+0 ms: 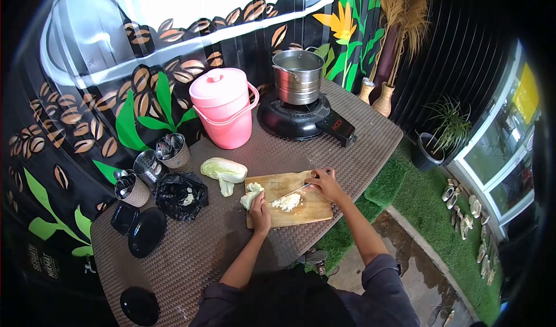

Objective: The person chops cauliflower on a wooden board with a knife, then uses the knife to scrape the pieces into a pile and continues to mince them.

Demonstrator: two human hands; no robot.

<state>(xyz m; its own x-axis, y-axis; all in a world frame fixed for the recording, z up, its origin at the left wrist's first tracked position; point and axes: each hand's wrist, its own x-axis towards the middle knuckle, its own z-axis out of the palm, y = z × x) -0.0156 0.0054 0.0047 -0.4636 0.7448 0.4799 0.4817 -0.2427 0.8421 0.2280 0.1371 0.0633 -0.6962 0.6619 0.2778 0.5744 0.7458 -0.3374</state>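
My right hand (326, 184) is closed round the handle of a knife (293, 192), its blade slanting down to the left over a wooden cutting board (315, 211). Under the blade lies a small heap of finely chopped pale garlic-like bits (287, 202). At the board's left edge, my left hand (260, 214) has its fingers bent against pale green cabbage pieces (249, 200); the knife's tip points toward its thumb. Left of the board, a larger piece of napa cabbage (225, 170) rests on the brown woven-pattern table (220, 234).
A black plastic bag (180, 196) sits left, near cutlery holders (172, 152) and black plates (147, 232). Behind the board stand a pink lidded bucket (223, 110) and a metal pot (298, 81) on a black portable stove (289, 121). The table's right edge borders green turf (385, 182).
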